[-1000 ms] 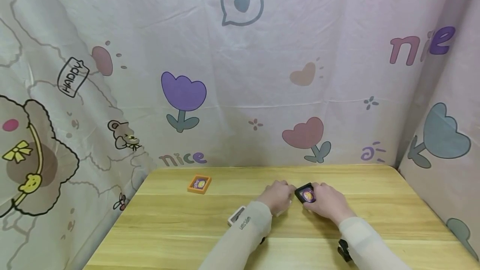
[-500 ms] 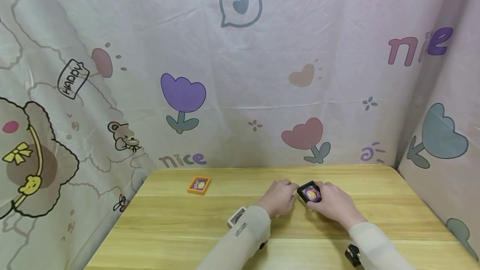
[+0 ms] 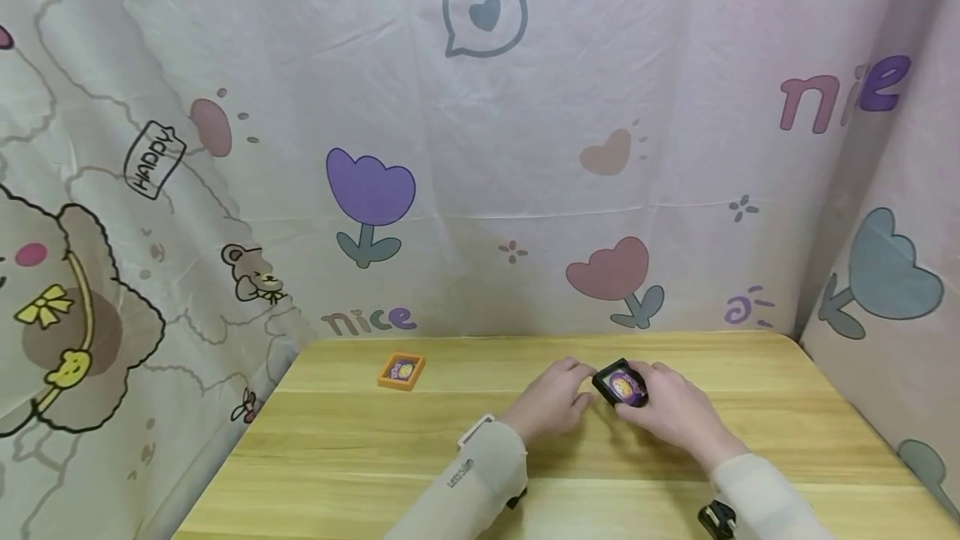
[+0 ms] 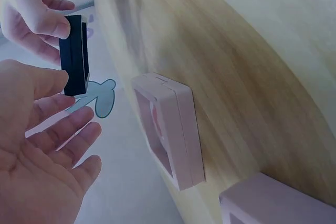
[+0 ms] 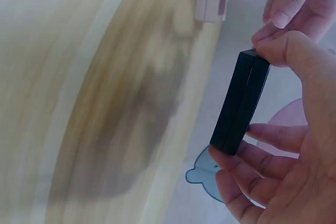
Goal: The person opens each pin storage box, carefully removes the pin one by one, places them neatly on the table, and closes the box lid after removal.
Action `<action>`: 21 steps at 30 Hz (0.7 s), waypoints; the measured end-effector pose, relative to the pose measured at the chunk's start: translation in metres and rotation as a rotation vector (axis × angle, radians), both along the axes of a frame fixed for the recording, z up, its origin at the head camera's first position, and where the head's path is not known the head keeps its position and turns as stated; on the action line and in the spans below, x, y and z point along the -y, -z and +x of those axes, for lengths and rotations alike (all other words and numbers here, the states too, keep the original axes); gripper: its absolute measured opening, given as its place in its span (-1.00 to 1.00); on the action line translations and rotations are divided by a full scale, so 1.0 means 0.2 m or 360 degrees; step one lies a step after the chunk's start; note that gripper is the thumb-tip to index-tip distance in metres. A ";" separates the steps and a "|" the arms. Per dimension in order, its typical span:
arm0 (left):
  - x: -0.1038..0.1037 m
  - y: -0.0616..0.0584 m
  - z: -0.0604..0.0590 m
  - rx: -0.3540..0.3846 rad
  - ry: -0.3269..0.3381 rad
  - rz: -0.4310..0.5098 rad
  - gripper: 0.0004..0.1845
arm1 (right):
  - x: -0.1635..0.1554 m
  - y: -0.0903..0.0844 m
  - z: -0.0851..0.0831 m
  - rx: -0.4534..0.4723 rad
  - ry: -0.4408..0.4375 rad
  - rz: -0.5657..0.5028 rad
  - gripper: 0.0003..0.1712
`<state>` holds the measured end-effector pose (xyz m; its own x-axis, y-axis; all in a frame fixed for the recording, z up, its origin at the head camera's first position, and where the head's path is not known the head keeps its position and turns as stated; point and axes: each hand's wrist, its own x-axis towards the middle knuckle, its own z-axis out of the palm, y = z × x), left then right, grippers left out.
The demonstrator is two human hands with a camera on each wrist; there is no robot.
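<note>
Black box: held above the counter at centre, grasped edgewise by right hand; thumb and fingers clamp its ends. Left hand: at its 9 o'clock, fingers relaxed, grip released. Head view alone shows orange box, 10 o'clock. Left wrist view alone shows pink box fully.
</note>
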<state>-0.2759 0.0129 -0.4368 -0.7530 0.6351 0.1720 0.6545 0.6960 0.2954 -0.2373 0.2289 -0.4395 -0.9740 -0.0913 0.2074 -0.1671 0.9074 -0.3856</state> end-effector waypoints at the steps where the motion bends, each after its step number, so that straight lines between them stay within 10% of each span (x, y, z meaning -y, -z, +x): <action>1: 0.01 0.00 0.00 -0.0003 0.0011 0.0016 -0.58 | 0.00 0.00 0.01 -0.0008 -0.0009 -0.0002 -0.05; 21: 0.18 -0.04 0.08 0.0309 0.0151 0.0639 -0.68 | 0.09 -0.11 0.13 -0.0106 -0.0152 -0.0064 -0.05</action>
